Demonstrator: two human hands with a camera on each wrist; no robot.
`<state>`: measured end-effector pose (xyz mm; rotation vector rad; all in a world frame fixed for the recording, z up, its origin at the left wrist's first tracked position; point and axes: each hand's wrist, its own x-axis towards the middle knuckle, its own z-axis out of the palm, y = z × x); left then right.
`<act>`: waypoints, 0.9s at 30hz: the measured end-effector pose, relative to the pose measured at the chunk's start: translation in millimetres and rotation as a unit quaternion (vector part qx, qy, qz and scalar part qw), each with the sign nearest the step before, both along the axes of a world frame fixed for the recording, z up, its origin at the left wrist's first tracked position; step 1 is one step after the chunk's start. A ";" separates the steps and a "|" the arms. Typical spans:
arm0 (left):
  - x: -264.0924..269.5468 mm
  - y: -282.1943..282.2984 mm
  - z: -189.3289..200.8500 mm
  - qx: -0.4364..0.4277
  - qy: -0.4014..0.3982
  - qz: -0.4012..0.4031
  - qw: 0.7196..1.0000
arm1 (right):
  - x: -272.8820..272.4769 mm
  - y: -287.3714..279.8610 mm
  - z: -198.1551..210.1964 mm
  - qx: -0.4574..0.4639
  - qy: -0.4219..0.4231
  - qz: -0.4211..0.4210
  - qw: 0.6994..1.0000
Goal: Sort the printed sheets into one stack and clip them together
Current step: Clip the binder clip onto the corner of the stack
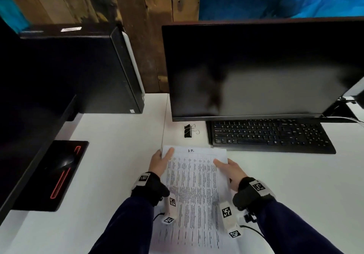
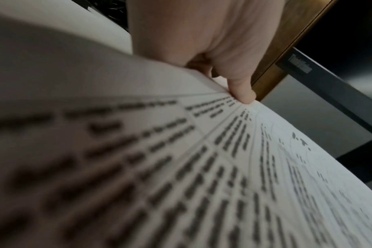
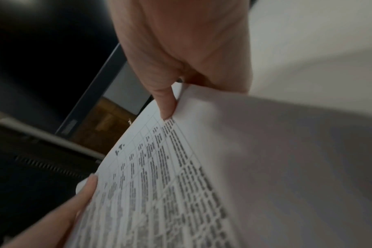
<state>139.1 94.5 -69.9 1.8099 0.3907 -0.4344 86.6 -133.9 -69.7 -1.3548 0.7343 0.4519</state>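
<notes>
I hold the printed sheets (image 1: 194, 184) in both hands, lifted off the white desk (image 1: 118, 155) in front of me. My left hand (image 1: 160, 163) pinches the left edge near the top corner, thumb on the printed face. My right hand (image 1: 229, 170) pinches the right edge the same way, thumb (image 3: 164, 102) on top, fingers hidden under the paper. The binder clip (image 1: 188, 131) sits untouched on the desk beyond the sheets, just left of the keyboard (image 1: 271, 135), below the monitor (image 1: 256, 66).

Risks, my guess: the right wrist view shows sheets fanning apart at the edge, so they may not be squared, and clipping now would lock them crooked. Letting go with one hand to reach the clip could let sheets slide or droop.
</notes>
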 end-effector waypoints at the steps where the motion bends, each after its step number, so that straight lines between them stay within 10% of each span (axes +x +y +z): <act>1: 3.9 0.4 -3.6 0.006 -0.010 0.001 1.000 | 0.9 1.4 0.8 -0.009 0.002 0.006 1.000; 4: 8.3 3.8 -14.7 0.020 -0.040 0.012 0.999 | 6.6 -2.1 13.6 -0.158 0.031 0.084 0.983; 8: 9.4 4.9 -25.0 0.047 -0.052 0.010 0.997 | 34.7 4.8 39.3 -0.438 -0.101 0.101 0.888; 15: 11.0 6.5 -35.2 0.052 -0.065 0.013 0.996 | 103.2 54.0 24.9 -0.295 -0.082 0.048 0.951; 27: 11.5 7.3 -41.2 0.062 -0.088 0.012 0.994 | 137.8 60.4 5.7 -0.212 -0.087 -0.025 0.973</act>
